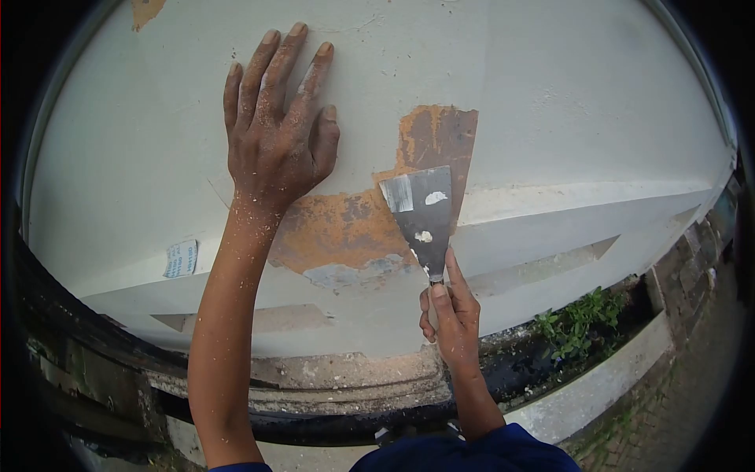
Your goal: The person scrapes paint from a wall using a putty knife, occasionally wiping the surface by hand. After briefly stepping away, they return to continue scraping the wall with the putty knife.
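My left hand (pixel 275 134) lies flat against the pale painted wall (pixel 550 102), its fingers spread and dusted with white specks. My right hand (pixel 452 315) grips a putty knife (pixel 429 216) by its handle, the wide grey blade pointing up. White smears mark the blade, which lies over the lower part of a bare orange-brown patch (pixel 444 138). Left of the blade, a wider bare patch (pixel 338 228) extends toward my left wrist, with bluish-white flaking along its lower edge.
A small printed paper (pixel 181 259) sticks to the wall at the left. Green plants (pixel 580 318) grow in a dark gutter at the wall's foot, bordered by a concrete kerb (pixel 598 381). Paving (pixel 676 393) lies at the lower right.
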`<state>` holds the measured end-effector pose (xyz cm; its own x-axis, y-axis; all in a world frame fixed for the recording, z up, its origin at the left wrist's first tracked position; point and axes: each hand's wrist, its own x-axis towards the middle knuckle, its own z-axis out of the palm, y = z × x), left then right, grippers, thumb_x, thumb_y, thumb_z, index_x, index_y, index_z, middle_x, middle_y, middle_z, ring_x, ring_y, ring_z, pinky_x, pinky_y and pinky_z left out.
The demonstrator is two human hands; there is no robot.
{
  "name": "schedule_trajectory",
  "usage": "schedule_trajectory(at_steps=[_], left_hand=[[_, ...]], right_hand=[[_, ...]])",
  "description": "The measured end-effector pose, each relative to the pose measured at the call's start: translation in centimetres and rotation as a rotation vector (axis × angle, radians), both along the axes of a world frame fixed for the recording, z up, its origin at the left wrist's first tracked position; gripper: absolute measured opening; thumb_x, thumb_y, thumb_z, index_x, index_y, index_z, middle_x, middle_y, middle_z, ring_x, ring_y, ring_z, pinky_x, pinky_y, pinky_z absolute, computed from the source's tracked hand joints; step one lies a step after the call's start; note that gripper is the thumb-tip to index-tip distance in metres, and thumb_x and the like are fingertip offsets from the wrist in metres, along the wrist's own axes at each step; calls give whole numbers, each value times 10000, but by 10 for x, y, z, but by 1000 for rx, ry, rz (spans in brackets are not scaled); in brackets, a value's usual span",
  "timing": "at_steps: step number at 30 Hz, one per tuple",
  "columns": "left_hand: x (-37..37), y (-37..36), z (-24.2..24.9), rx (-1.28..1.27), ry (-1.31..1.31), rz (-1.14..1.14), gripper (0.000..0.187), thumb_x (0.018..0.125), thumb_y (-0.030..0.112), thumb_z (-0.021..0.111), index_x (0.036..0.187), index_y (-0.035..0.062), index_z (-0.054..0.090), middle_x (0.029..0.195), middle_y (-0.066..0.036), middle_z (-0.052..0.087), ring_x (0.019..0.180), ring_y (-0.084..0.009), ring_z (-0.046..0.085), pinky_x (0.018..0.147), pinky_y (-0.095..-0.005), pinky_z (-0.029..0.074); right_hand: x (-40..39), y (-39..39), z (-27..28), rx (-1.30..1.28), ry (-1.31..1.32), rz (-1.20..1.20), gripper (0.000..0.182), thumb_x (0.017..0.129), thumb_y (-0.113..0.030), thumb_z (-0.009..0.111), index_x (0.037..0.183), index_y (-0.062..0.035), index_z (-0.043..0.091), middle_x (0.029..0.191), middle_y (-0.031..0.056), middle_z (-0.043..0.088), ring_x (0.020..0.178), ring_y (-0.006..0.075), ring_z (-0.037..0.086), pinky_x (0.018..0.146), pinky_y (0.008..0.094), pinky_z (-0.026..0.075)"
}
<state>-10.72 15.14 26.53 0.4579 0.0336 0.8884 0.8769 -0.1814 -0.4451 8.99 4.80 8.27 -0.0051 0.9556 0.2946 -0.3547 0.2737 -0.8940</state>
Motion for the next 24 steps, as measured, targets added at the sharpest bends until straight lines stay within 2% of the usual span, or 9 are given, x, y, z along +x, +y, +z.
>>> schedule_trajectory(at_steps=[4, 7, 11, 13, 16, 22, 24], left_hand=[[1, 0, -11, -46, -71, 93, 481, 851, 208, 485, 1327, 157, 524, 1482, -63, 374, 1404, -250, 264, 1157, -465, 153], [0, -2, -59, -72, -185, 123, 488, 868, 220, 459, 1339, 101, 504, 1492, -80, 357, 1420, -278, 220, 1163, -474, 85], [-2, -2, -87, -105, -257, 102, 494, 881, 233, 440, 1334, 44, 495, 1484, -100, 366, 1425, -310, 193, 1163, -476, 29], [-3, -2, -88, -96, -246, 96, 482, 879, 235, 443, 1320, 52, 512, 1472, -100, 386, 1424, -307, 200, 1162, -472, 54], [-7, 0, -88, -81, -234, 72, 480, 867, 231, 456, 1307, 53, 525, 1466, -97, 398, 1423, -305, 207, 1160, -472, 69], [-8, 2, -91, -68, -239, 39, 468, 846, 223, 473, 1275, 56, 555, 1441, -92, 435, 1417, -308, 225, 1158, -477, 85], [-9, 2, -91, -63, -229, 33, 461, 842, 222, 475, 1263, 58, 566, 1433, -94, 446, 1414, -308, 233, 1158, -475, 93]], right_hand=[[-8, 1, 28, -8, 23, -15, 509, 998, -162, 442, 1470, -76, 271, 728, 11, 508, 489, 17, 380, 408, 184, 352], [-7, -8, -13, -19, 43, -21, 514, 997, -165, 445, 1471, -77, 267, 731, 12, 512, 495, 16, 386, 407, 180, 350], [-6, -2, 11, 6, 29, -15, 515, 997, -163, 447, 1471, -74, 268, 732, 14, 517, 505, 15, 397, 405, 178, 349], [-10, -1, 22, 17, 33, -23, 514, 996, -159, 450, 1469, -69, 271, 728, 14, 517, 500, 15, 399, 403, 180, 351], [-11, -13, -8, -28, 12, -48, 518, 994, -160, 454, 1467, -58, 269, 722, 11, 517, 489, 15, 393, 405, 185, 353], [-16, -7, 13, 15, 13, -52, 524, 994, -161, 458, 1467, -49, 263, 712, 7, 514, 481, 16, 395, 410, 188, 350], [-12, -13, -4, -36, 0, -61, 525, 994, -160, 457, 1468, -48, 260, 707, 7, 513, 481, 17, 395, 414, 188, 347]])
